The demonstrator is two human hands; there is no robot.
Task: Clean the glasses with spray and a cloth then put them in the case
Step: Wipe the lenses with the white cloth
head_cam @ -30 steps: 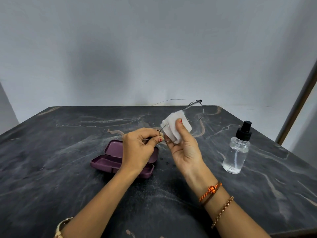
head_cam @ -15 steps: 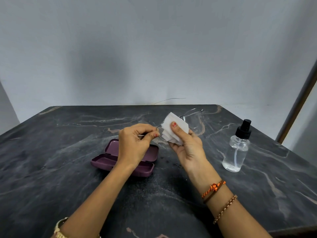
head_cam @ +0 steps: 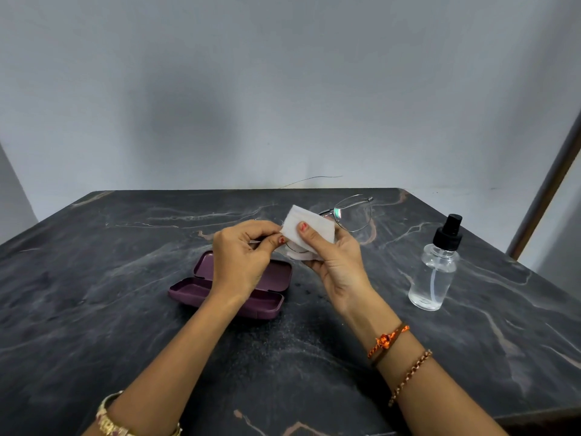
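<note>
step: wiping lens | left hand [head_cam: 242, 262] grip pinches thin wire-framed glasses [head_cam: 352, 214] steady above dark marble desk [head_cam: 94, 309] | right hand [head_cam: 336, 262] grip presses folded white cloth [head_cam: 309, 229] around near lens | open maroon case [head_cam: 232, 294] waits below, clear spray bottle [head_cam: 435, 269] parked right

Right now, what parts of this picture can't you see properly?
All in the head view:
- Thin metal-framed glasses: one lens is hidden under the folded white cloth.
- Open purple plastic case: its middle is covered by the left hand.
- Clear spray bottle with a black cap: the liquid level is too faint to tell.
- Right hand fingers behind the cloth are hidden.
</note>
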